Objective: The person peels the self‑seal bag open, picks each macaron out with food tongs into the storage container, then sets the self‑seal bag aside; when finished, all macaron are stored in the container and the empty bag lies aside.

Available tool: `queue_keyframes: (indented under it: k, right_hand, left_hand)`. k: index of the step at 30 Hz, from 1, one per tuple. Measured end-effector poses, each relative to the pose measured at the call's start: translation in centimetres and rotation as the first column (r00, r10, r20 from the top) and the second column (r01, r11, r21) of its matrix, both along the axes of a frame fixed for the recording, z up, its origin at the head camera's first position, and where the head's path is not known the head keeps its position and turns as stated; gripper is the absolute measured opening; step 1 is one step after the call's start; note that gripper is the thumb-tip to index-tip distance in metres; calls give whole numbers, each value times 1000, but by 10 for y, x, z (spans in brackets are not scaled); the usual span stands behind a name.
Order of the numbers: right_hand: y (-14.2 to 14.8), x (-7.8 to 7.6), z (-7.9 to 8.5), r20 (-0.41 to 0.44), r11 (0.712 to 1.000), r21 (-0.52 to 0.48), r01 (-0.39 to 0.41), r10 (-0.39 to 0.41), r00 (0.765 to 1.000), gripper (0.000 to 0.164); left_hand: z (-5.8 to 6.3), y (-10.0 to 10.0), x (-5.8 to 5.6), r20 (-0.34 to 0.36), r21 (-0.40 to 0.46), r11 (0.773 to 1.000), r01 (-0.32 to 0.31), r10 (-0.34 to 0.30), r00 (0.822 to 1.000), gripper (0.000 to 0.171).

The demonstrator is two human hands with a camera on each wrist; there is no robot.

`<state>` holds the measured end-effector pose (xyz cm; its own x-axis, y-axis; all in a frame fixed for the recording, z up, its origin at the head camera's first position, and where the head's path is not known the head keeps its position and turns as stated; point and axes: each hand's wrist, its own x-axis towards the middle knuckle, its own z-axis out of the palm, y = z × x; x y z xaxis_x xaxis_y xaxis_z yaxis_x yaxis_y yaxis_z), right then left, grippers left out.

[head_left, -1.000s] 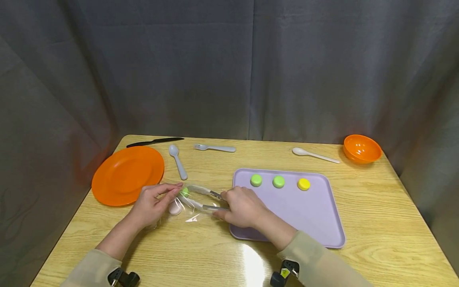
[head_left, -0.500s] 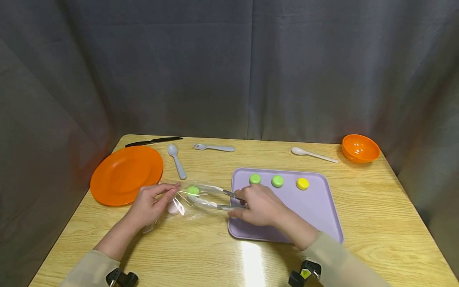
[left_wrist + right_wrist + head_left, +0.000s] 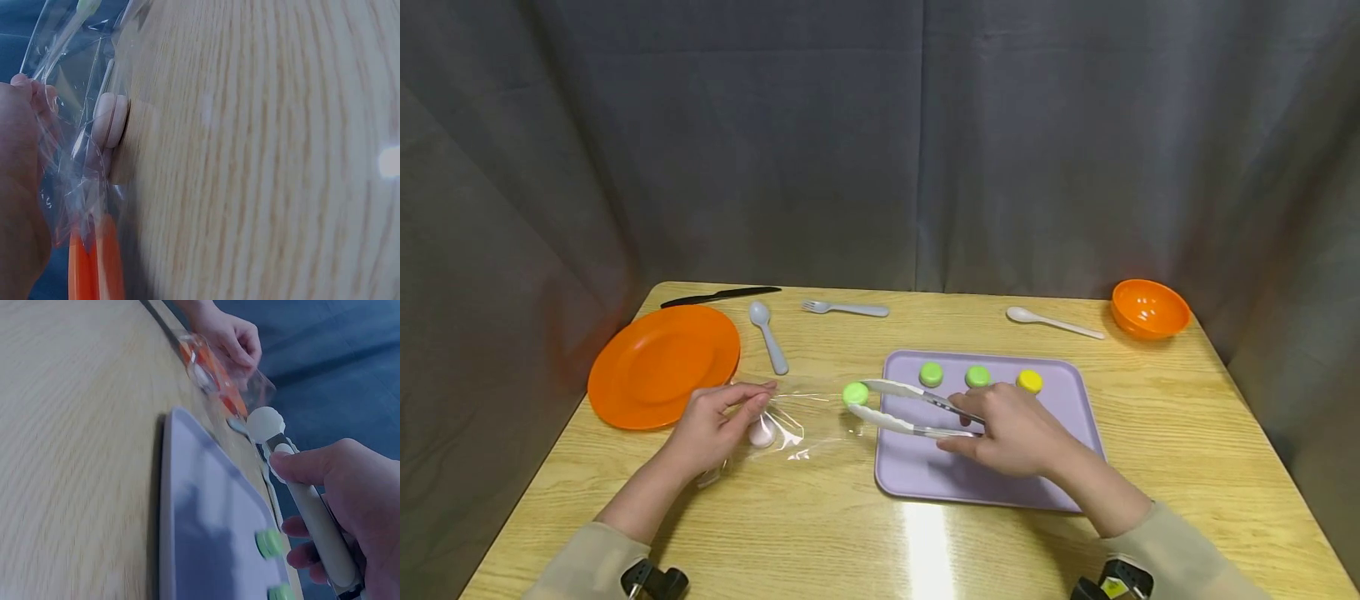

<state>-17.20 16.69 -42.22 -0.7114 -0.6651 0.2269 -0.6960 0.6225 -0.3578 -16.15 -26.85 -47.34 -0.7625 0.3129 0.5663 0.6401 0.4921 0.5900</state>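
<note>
My left hand (image 3: 718, 425) pinches the upper edge of a clear plastic bag (image 3: 812, 429) spread out to its right. A pale pink macaron (image 3: 108, 122) lies inside the bag, close to the left fingers. My right hand (image 3: 1015, 429) holds a pair of tongs (image 3: 883, 418) with white scalloped tips, pointing left above the purple tray (image 3: 898, 479). Between those tips is a green macaron (image 3: 854, 394), near the bag's right end; whether it is fully clear of the film I cannot tell.
Two green macarons (image 3: 931, 374) and a yellow macaron (image 3: 1029, 381) line the tray's far side. An orange plate (image 3: 662, 362) stands left, an orange bowl (image 3: 1150, 309) far right. A black knife (image 3: 721, 296), grey spoon (image 3: 769, 337), grey fork (image 3: 846, 308) and white spoon (image 3: 1054, 322) lie behind.
My right hand has moved right, drawing the tongs and the green macaron from beside the left fingers, through the bag, to its right end. The left hand has stayed in place.
</note>
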Motion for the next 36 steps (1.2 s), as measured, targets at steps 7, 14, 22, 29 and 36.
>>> queue_keyframes:
  k: [7, 14, 22, 29, 36]
  right_hand:
    - [37, 5, 2, -9, 999, -5, 53, -53, 999, 47]
    - [66, 9, -3, -35, 998, -56, 35, -37, 999, 41]
    - [87, 16, -13, -23, 998, -22, 60, -61, 998, 38]
    - [93, 17, -22, -33, 997, 15, 78, -78, 996, 44]
    - [95, 18, -28, -30, 995, 28, 99, -98, 995, 49]
  left_hand:
    - [0, -1, -1, 48, -7, 1000, -5, 5, 999, 23]
    - [-2, -2, -2, 37, -19, 1000, 1, 0, 999, 20]
    - [-1, 1, -1, 30, -7, 1000, 5, -5, 1000, 20]
    - [-1, 1, 0, 21, -16, 1000, 4, -4, 1000, 21]
    - [0, 0, -1, 38, -22, 1000, 5, -4, 999, 20]
